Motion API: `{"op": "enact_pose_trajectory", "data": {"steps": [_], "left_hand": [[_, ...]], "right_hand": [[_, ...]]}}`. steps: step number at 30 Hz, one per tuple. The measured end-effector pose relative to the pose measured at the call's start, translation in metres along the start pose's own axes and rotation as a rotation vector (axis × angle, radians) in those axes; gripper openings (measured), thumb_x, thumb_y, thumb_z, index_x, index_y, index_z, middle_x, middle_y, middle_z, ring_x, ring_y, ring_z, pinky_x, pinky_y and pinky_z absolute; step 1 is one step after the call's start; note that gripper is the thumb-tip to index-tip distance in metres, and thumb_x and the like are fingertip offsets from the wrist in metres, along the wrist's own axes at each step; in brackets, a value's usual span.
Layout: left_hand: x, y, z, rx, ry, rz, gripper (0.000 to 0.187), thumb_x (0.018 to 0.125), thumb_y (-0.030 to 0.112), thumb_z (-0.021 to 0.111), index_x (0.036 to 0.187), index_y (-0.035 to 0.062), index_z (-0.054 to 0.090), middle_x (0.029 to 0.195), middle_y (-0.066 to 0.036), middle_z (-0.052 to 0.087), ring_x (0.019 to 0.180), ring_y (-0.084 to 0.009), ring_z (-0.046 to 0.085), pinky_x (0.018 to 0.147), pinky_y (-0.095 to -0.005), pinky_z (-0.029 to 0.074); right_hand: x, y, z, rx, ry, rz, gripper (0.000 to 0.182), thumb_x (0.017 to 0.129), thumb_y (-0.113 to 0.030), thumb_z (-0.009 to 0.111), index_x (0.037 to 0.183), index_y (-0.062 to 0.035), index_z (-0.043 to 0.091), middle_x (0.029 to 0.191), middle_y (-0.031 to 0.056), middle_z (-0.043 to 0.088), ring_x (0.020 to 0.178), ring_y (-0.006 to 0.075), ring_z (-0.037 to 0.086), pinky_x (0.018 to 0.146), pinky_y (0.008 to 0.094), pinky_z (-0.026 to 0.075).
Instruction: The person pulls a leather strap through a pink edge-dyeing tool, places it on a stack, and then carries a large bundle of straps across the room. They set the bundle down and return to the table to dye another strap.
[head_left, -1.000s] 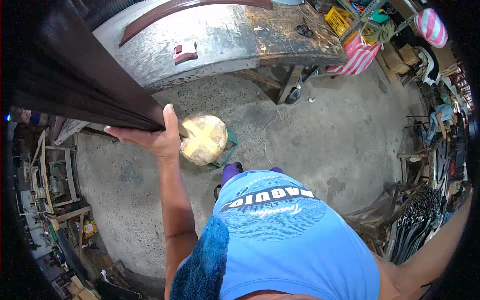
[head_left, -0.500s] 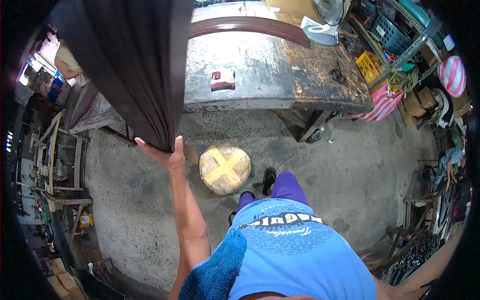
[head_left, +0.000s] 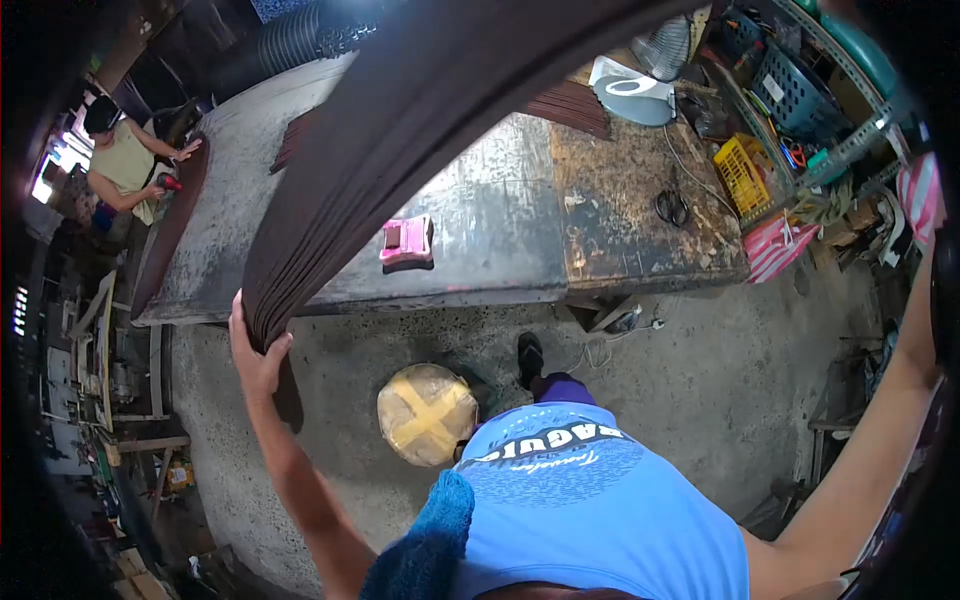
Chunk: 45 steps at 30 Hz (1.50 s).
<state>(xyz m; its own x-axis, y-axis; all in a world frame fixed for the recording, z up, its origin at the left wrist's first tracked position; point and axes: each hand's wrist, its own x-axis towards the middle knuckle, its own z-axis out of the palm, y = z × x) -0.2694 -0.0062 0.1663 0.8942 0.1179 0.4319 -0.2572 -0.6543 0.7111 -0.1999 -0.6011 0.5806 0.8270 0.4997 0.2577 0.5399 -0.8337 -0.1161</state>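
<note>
My left hand (head_left: 262,352) is closed around the lower end of a stack of long, dark brown, flexible strips (head_left: 390,150), its thumb on one side and fingers on the other. Held up in front of the workbench, the stack bends up and to the right across the top of the view. My right arm reaches up along the right edge, but its hand is out of sight. Behind the stack, more brown strips (head_left: 570,108) lie on the workbench (head_left: 500,240). Nearer the bench's front sits a pink pad (head_left: 424,238) with a small dark brown block (head_left: 393,238) on it.
A round stool (head_left: 428,415) with crossed tape stands on the floor before the bench. Black scissors (head_left: 671,207) and a fan (head_left: 662,50) are on the right, beside shelving with baskets (head_left: 740,175). At far left a co-worker (head_left: 125,165) holds a red tool.
The strips have swung from upright to a rightward slant, and my left hand has moved left and slightly down. My right arm has risen at the right edge. The bench appears closer.
</note>
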Motion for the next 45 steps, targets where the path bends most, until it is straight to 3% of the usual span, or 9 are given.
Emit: {"op": "enact_pose_trajectory", "data": {"steps": [2,5,12,16,25,35,38,41,45], "left_hand": [[0.037,0.022,0.008,0.117,-0.165,-0.057,0.088,0.062,0.035,0.076,0.139,0.0078,0.041,0.124,-0.015,0.051,0.114,-0.0301,0.051,0.097,-0.0408,0.039],[0.082,0.037,0.021,0.237,-0.37,-0.118,0.087,0.059,0.03,0.077,0.135,0.0058,0.044,0.121,-0.014,0.054,0.113,-0.0293,0.053,0.096,-0.0392,0.041],[0.161,0.015,0.038,0.41,-0.613,-0.275,0.08,0.057,0.031,0.078,0.13,0.0086,0.053,0.115,-0.016,0.058,0.11,-0.0295,0.056,0.095,-0.0358,0.043],[0.198,-0.013,0.052,0.53,-0.729,-0.339,0.083,0.056,0.035,0.077,0.131,0.0106,0.052,0.118,-0.013,0.057,0.111,-0.0295,0.054,0.096,-0.0366,0.043],[0.258,-0.176,0.08,0.656,-0.711,-0.154,0.086,0.054,0.039,0.079,0.132,0.0156,0.05,0.119,-0.012,0.055,0.112,-0.0327,0.052,0.096,-0.0427,0.043],[0.264,-0.306,0.096,0.666,-0.672,-0.046,0.09,0.055,0.035,0.081,0.135,0.0164,0.044,0.12,-0.011,0.053,0.112,-0.0319,0.05,0.098,-0.0426,0.038],[0.252,-0.326,0.106,0.653,-0.735,-0.141,0.097,0.056,0.045,0.08,0.139,0.0143,0.039,0.127,-0.013,0.05,0.12,-0.0324,0.046,0.103,-0.0472,0.033],[0.24,-0.323,0.132,0.752,-0.714,-0.074,0.118,0.059,0.071,0.069,0.148,0.0082,0.022,0.148,-0.015,0.029,0.139,-0.035,0.021,0.11,-0.0588,0.013],[0.252,-0.268,0.213,0.711,-0.773,0.238,0.11,0.067,0.082,0.051,0.148,0.0137,0.024,0.153,-0.017,0.02,0.143,-0.034,0.013,0.112,-0.0563,0.009]], "right_hand": [[0.004,0.093,0.033,-0.186,0.012,-0.144,0.067,0.071,-0.023,0.074,0.131,-0.0102,0.047,0.121,0.0162,0.057,0.103,0.0262,0.06,0.089,0.0348,0.048],[0.013,0.131,0.116,-0.119,-0.142,0.158,0.091,0.051,0.0,0.073,0.137,-0.0092,0.045,0.133,0.0083,0.051,0.124,0.0252,0.048,0.106,0.0366,0.038],[0.03,0.215,0.273,0.318,-0.512,0.383,0.079,0.053,-0.014,0.075,0.127,-0.0013,0.052,0.118,0.0153,0.061,0.109,0.0238,0.058,0.093,0.0319,0.043],[0.034,0.238,0.359,0.356,-0.49,0.345,0.084,0.052,-0.026,0.078,0.129,-0.0042,0.051,0.116,0.0178,0.061,0.105,0.0289,0.06,0.09,0.0355,0.045],[0.067,0.16,0.516,0.158,-0.407,0.646,0.094,0.052,-0.033,0.082,0.137,-0.0168,0.046,0.131,0.0118,0.053,0.121,0.0325,0.048,0.103,0.0435,0.035],[0.098,0.118,0.611,0.031,-0.355,0.638,0.096,0.057,-0.03,0.083,0.142,-0.019,0.039,0.135,0.0114,0.048,0.126,0.0312,0.042,0.107,0.0466,0.028],[0.097,0.117,0.63,0.017,-0.361,0.647,0.099,0.059,-0.033,0.083,0.144,-0.019,0.034,0.139,0.0123,0.044,0.13,0.032,0.037,0.11,0.0488,0.023],[0.087,0.11,0.647,-0.067,-0.343,0.668,0.102,0.062,-0.042,0.079,0.147,-0.0187,0.028,0.145,0.0129,0.037,0.137,0.0327,0.028,0.112,0.0508,0.018],[0.081,0.112,0.661,-0.154,-0.301,0.665,0.104,0.066,-0.054,0.073,0.149,-0.0183,0.022,0.152,0.0128,0.026,0.142,0.0328,0.017,0.113,0.0537,0.011]]}}
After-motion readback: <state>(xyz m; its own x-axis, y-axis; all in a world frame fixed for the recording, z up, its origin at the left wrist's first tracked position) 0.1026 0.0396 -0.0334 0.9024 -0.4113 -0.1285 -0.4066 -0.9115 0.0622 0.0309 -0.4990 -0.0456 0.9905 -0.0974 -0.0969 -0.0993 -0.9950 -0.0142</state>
